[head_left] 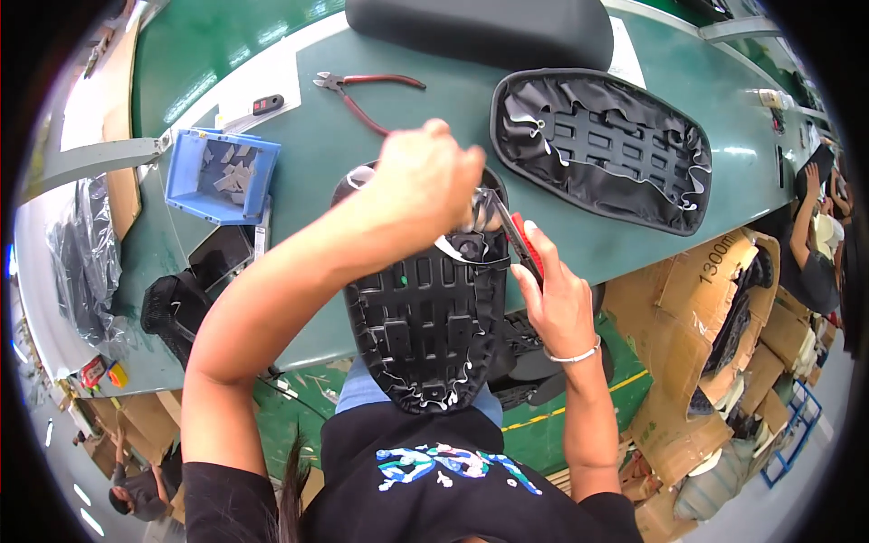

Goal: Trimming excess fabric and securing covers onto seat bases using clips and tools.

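A black motorcycle-type seat (425, 321) lies underside up in front of me, its near end against my lap. Black cover material with pale edges is folded over its ribbed plastic base. My left hand (430, 181) is over the seat's far end, fingers curled and blurred by motion; what they pinch is hidden. In my right hand (557, 303), closed at the seat's right edge, is a red-and-black utility knife (525, 248), its narrow metal end pointing toward my left hand. A white strip (453, 251) of cover edge shows just below the left hand.
Red-handled side cutters (339, 83) lie on the green table (312, 172) beyond my left arm. A blue bin (186, 185) with grey pieces stands left. Another upturned seat (625, 145) and a finished black seat (489, 32) lie beyond. Cardboard boxes (665, 335) stand right.
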The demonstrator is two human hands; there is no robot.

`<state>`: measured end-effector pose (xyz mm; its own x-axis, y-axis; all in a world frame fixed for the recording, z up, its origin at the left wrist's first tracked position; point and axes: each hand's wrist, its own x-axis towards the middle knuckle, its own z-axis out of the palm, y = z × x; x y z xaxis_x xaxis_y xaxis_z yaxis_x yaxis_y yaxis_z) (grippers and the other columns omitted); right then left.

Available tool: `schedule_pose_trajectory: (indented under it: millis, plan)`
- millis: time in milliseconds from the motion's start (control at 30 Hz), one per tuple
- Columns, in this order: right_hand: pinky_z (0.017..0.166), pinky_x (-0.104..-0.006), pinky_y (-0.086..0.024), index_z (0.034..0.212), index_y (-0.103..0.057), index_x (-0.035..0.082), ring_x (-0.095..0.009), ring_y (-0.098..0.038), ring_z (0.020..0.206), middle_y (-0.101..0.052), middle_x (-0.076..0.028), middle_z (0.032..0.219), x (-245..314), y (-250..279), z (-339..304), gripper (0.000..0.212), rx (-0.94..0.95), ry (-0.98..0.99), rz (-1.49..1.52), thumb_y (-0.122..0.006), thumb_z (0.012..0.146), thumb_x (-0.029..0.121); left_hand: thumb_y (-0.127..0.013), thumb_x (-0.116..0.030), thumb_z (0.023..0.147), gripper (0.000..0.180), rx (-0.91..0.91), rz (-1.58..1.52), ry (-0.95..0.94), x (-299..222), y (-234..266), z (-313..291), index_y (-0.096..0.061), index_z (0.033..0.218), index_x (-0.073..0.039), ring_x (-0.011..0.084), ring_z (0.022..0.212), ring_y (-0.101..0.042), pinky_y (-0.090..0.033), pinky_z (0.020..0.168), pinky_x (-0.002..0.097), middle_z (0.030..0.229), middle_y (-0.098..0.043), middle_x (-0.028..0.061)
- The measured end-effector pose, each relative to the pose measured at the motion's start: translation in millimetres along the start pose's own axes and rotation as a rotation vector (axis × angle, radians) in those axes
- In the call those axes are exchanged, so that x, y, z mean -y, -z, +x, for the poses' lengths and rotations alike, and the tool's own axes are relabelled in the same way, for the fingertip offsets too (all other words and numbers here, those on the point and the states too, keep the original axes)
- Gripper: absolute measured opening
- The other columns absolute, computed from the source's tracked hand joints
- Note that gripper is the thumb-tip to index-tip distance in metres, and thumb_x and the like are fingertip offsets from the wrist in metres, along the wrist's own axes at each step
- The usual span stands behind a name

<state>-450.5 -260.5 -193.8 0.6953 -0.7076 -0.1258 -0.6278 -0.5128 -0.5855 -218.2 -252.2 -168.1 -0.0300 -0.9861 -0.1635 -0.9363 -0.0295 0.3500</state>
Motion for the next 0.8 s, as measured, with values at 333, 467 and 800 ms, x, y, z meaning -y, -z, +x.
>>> schedule_pose_trajectory:
  millis: [333,467,800]
  plan:
    - [0.061,-0.045,-0.054,0.138,-0.04,0.01,-0.039,-0.065,0.077,-0.065,-0.022,0.101,12,-28,-52,0.057,-0.164,-0.027,0.135,-0.064,0.087,0.015,-0.061,-0.013,0.063,0.019,0.278,-0.583,-0.003,-15,40,13,-0.054,0.06,0.005,0.043,0.062,-0.047,-0.046,0.07,0.045,0.06,-0.049,0.024]
    - [0.059,-0.0445,-0.053,0.135,-0.043,0.01,-0.039,-0.065,0.077,-0.065,-0.021,0.097,10,-24,-32,0.052,-0.022,-0.066,0.093,-0.062,0.088,0.017,-0.062,-0.012,0.065,0.013,0.18,-0.366,-0.146,7,16,-20,-0.066,0.07,0.0,0.0333,0.074,-0.054,-0.045,0.069,0.0433,0.063,-0.057,0.0184]
    - [0.051,-0.0451,-0.048,0.137,-0.042,0.014,-0.039,-0.059,0.059,-0.06,-0.016,0.071,12,-21,-18,0.054,0.005,0.061,0.024,-0.063,0.087,0.02,-0.062,-0.014,0.075,0.021,0.153,-0.727,0.219,37,38,-26,-0.056,0.067,0.004,0.0228,0.055,-0.044,-0.042,0.074,0.0339,0.055,-0.045,0.0135]
